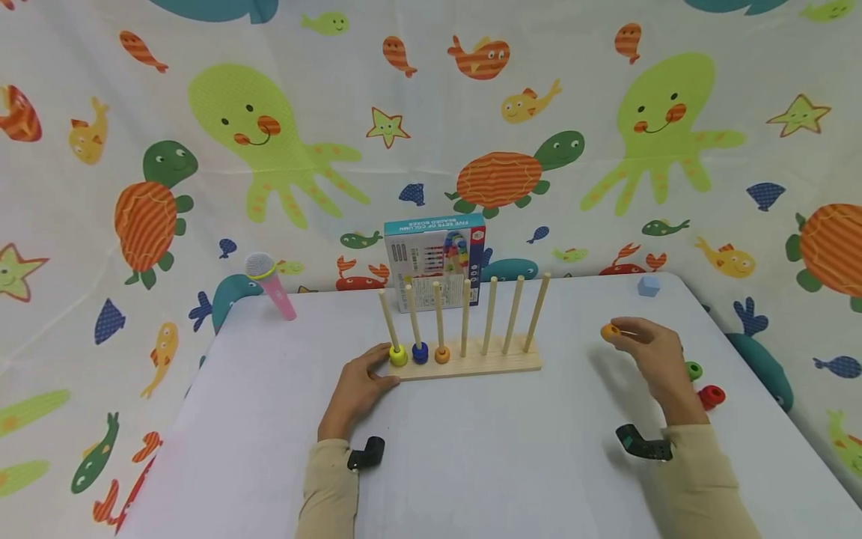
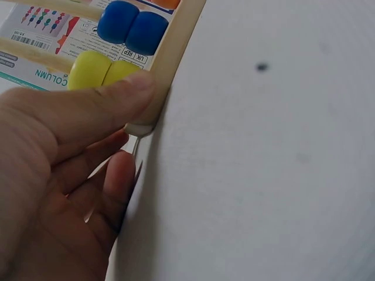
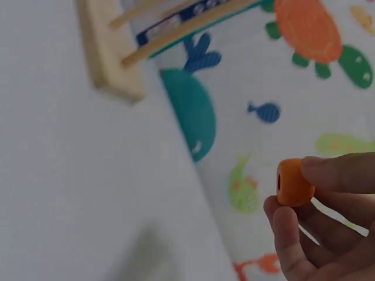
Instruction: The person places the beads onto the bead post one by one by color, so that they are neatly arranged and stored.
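A wooden peg board [image 1: 498, 365] with a row of upright pegs stands on the table. Yellow beads [image 1: 399, 355], blue beads [image 1: 420, 352] and an orange bead [image 1: 441, 354] sit low on its three leftmost pegs; the other pegs are bare. My left hand [image 1: 360, 389] holds the board's left end, thumb [image 2: 132, 93] along the front beside the yellow beads and fingers at the end. To the right of the board, my right hand [image 1: 649, 355] pinches a loose orange bead [image 3: 295, 182] above the table. One end of the bead's hole shows in the right wrist view.
Green beads [image 1: 694, 370] and red beads [image 1: 711, 397] lie beside my right wrist, partly hidden. A light blue cube [image 1: 649, 286] sits at the back right. The product box [image 1: 434, 258] stands behind the board. A pink toy microphone [image 1: 272, 288] lies back left.
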### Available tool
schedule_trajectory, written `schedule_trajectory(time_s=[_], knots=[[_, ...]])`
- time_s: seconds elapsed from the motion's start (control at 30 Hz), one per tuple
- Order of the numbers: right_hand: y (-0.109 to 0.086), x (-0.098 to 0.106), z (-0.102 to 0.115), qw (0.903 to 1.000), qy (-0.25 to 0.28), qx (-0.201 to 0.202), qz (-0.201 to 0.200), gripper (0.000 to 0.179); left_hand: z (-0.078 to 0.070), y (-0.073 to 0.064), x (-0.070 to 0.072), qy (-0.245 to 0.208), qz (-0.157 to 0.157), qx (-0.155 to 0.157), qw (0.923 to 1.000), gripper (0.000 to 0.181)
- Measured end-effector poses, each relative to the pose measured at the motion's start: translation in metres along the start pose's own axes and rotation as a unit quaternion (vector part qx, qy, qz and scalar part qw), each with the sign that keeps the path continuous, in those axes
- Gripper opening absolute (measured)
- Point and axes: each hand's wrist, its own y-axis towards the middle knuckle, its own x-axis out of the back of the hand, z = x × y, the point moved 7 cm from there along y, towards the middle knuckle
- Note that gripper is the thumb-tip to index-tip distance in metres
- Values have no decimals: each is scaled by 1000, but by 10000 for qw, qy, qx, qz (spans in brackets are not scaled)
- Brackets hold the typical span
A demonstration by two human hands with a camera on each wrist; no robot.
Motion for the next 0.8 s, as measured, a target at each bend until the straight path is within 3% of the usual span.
schedule_trajectory(time_s=[0.1,0.23,0.4,0.53,0.8], knots=[[-10,-2,51,9939,523,956,182,40,0,-1,0,1,-11,14,10000,64],[-27,-12,121,9720,736,2196,407,32,1,0,0,67,-33,56,10000,64],[-42,-49,187,9541,407,2860,793,27,3,0,0,22,-28,78,10000,65],[-43,-88,219,9401,102,3233,1079,25,4,1,0,-41,-32,70,10000,64],[-44,-136,247,9159,-249,3927,789,24,3,1,0,-31,-18,-26,10000,63]])
